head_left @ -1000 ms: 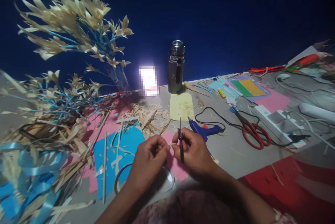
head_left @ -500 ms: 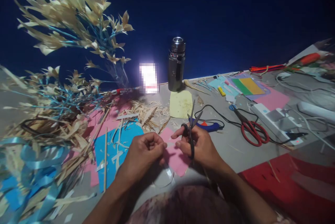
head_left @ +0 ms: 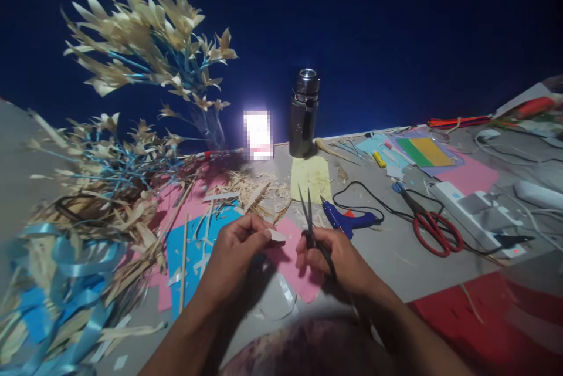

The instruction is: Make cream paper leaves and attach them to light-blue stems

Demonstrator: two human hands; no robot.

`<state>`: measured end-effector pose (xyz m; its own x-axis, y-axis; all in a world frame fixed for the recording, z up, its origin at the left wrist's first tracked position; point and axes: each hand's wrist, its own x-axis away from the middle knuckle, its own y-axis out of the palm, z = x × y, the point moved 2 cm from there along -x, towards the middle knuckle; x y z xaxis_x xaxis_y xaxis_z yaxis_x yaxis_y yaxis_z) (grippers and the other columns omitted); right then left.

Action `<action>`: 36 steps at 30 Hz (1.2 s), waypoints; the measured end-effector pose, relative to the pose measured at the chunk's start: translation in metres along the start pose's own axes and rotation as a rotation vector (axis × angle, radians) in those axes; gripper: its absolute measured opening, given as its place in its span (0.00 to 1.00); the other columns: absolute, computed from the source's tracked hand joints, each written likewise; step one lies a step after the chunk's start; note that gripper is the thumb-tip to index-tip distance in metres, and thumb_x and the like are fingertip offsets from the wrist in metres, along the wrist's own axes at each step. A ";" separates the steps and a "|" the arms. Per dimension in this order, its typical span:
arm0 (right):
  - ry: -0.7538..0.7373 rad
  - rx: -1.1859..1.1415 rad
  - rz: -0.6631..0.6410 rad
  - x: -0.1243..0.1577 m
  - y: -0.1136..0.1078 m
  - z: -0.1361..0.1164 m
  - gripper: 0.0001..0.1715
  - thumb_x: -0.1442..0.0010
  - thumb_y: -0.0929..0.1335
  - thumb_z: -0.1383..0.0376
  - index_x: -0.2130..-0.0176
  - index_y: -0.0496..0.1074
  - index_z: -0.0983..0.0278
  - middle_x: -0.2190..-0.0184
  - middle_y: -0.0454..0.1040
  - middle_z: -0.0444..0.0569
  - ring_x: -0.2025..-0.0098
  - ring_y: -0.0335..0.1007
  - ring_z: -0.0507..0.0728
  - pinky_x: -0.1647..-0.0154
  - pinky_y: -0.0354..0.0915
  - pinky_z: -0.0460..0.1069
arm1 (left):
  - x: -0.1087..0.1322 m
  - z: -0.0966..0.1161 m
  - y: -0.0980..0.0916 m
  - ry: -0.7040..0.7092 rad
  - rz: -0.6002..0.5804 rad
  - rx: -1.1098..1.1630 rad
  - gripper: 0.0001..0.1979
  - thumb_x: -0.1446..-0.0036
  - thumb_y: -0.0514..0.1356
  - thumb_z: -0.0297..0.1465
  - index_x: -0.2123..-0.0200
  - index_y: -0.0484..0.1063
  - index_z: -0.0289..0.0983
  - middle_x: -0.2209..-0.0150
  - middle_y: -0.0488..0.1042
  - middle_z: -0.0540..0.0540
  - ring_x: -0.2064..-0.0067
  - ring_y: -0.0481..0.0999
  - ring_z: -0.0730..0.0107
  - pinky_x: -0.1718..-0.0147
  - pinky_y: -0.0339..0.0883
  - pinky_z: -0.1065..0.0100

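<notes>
My left hand (head_left: pixel 244 247) pinches a small pale, pointed piece (head_left: pixel 276 236) between thumb and fingertips; whether it is paper or dried husk I cannot tell. In my right hand (head_left: pixel 332 256) is a pair of dark scissors (head_left: pixel 308 214), its narrow blades slightly apart and pointing away from me. A gap separates the blades from the pale piece. Beneath both hands lies a pink sheet (head_left: pixel 299 273). A blue glue gun (head_left: pixel 349 219) rests just beyond my right hand. Left of my left hand, a blue sheet (head_left: pixel 176 247) carries pale strips and scraps.
Dried-leaf flowers on blue stems (head_left: pixel 176 59) rise at the far left, above blue ribbon (head_left: pixel 74 264). A dark flask (head_left: pixel 303 121) stands behind a yellow sponge-like pad (head_left: pixel 310 178). At right are red-handled scissors (head_left: pixel 437 232), a power strip (head_left: pixel 466 212) and a red sheet (head_left: pixel 475 317).
The scissors have swung from a tilted, wider-spread pose to pointing forward in my right hand's grip. The pale piece now shows at my left fingertips. The whole view has shifted slightly.
</notes>
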<state>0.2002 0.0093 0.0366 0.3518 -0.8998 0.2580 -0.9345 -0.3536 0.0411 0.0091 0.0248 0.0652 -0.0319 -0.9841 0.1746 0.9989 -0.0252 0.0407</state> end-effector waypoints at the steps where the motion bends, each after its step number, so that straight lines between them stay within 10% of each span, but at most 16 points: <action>1: 0.043 -0.009 -0.081 0.002 0.000 0.001 0.20 0.50 0.75 0.52 0.67 0.74 0.66 0.75 0.75 0.48 0.74 0.68 0.53 0.74 0.62 0.46 | -0.001 0.001 -0.001 -0.015 0.003 0.045 0.09 0.53 0.65 0.30 0.82 0.70 0.38 0.75 0.75 0.48 0.73 0.72 0.71 0.71 0.65 0.70; 10: 0.283 -0.012 -0.212 0.014 0.016 0.011 0.02 0.56 0.69 0.68 0.77 0.74 0.66 0.82 0.69 0.41 0.79 0.60 0.49 0.79 0.52 0.42 | -0.002 0.006 0.001 0.021 0.032 -0.013 0.08 0.56 0.66 0.29 0.82 0.71 0.38 0.77 0.74 0.49 0.76 0.72 0.70 0.72 0.68 0.69; 36: 0.387 0.012 -0.212 0.012 0.010 0.014 0.16 0.56 0.72 0.67 0.83 0.61 0.64 0.86 0.53 0.35 0.82 0.47 0.46 0.82 0.42 0.43 | -0.003 0.012 -0.005 -0.001 -0.018 -0.178 0.07 0.55 0.63 0.31 0.81 0.70 0.38 0.79 0.74 0.50 0.75 0.74 0.68 0.74 0.63 0.70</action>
<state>0.1953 -0.0086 0.0265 0.4876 -0.6460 0.5874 -0.8423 -0.5250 0.1218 0.0041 0.0302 0.0761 -0.0500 -0.9830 0.1768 0.9886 -0.0739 -0.1314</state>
